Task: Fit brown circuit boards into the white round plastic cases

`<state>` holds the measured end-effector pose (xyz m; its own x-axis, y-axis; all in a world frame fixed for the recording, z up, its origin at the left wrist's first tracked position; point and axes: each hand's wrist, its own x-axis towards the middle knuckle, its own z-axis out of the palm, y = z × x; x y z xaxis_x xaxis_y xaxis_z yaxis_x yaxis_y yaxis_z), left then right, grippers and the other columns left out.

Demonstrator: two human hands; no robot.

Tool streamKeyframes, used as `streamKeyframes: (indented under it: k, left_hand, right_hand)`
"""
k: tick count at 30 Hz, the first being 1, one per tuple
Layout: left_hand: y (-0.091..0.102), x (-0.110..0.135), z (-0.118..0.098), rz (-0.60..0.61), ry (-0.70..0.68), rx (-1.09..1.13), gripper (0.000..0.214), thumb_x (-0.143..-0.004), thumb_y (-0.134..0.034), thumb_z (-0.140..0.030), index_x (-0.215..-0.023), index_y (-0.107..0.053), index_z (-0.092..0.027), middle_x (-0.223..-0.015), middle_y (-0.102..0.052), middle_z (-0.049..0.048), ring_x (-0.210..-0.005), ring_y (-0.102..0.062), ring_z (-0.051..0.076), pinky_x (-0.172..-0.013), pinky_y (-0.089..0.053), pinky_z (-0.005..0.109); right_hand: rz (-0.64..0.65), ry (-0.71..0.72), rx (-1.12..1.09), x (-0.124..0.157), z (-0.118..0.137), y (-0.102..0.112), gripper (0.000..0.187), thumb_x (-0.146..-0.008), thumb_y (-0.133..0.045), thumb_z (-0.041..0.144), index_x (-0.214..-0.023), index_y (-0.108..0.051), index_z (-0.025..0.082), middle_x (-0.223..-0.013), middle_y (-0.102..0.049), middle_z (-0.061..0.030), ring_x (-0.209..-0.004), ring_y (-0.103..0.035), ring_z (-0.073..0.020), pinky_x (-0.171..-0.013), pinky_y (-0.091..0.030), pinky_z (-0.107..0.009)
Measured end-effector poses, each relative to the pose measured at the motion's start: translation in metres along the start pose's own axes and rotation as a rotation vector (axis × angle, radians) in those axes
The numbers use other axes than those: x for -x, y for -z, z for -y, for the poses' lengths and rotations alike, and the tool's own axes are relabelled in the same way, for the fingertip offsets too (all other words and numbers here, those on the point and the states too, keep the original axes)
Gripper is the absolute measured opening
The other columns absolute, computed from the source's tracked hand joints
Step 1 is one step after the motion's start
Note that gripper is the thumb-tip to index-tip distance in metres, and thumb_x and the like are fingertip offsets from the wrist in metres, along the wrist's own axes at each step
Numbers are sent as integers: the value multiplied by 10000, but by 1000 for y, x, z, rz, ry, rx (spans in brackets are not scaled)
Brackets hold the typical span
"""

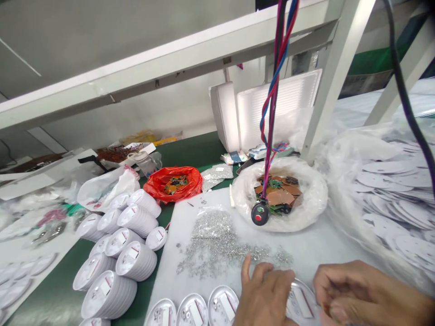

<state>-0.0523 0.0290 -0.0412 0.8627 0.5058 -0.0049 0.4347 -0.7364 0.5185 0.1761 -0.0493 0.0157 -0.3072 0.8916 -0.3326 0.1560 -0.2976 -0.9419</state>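
My left hand [265, 294] hangs low at the bottom middle, fingers apart, its fingertips at the edge of a round white plastic housing [301, 301] that lies face up. My right hand [360, 292] is curled just right of that housing, and whatever its fingers may pinch is hidden. Beyond both hands a spread of small silver screws [217, 244] covers a white sheet [326, 244]. Along the near edge lie several more round housings, one with a white label [222, 305].
Stacks of white housings [117, 258] stand on the green bench to the left. A white-lined bowl of circuit boards [278, 194] holds a wired round button unit [260, 213]. Nearby are a red bag of boards [173, 183] and a clear bag of white discs [390, 190].
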Motion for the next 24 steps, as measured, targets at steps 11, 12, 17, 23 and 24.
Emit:
streamKeyframes:
  k: [11, 12, 17, 23, 24]
  left_hand:
    - [8, -1, -6, 84, 111, 114, 570, -866, -843, -442, -1345, -623, -225, -1279, -789, 97, -1391, -615, 417, -1274, -226, 808]
    - [3, -1, -4, 63, 108, 106, 559, -864, -842, -437, -1330, -623, -222, -1284, -787, 93, -1384, -623, 412, -1276, -228, 803]
    - [-26, 4, 12, -103, -20, -64, 426, -865, -844, -475, -1170, -667, -236, -1235, -800, 49, -1258, -700, 360, -1250, -344, 735]
    - [-67, 3, 27, -426, -258, -349, 209, -959, -721, -545, -1048, -788, -368, -1208, -798, 3, -1058, -726, 289, -1141, -451, 719]
    - [-74, 1, 28, -504, -254, -344, 193, -970, -709, -534, -987, -800, -365, -1162, -805, 0, -1031, -726, 274, -1143, -456, 706]
  right_hand:
    - [-222, -27, 503, -20, 13, -26, 220, -931, -429, 322, -820, -596, 231, -906, -725, -84, -873, -667, -265, -835, -490, -419]
    - [-227, -24, 518, -20, 11, -27, 223, -931, -427, 308, -818, -603, 231, -912, -727, -87, -894, -669, -275, -850, -491, -434]
    - [-271, 31, 578, -22, 0, -27, 255, -960, -434, 252, -821, -647, 237, -899, -726, -88, -962, -652, -300, -894, -499, -469]
    - [-331, 139, 662, -33, -11, -33, 317, -986, -489, 184, -740, -678, 248, -907, -708, -68, -876, -682, -233, -762, -549, -334]
    - [-340, 152, 677, -33, -11, -34, 303, -971, -516, 176, -725, -677, 248, -887, -708, -60, -859, -686, -224, -746, -554, -318]
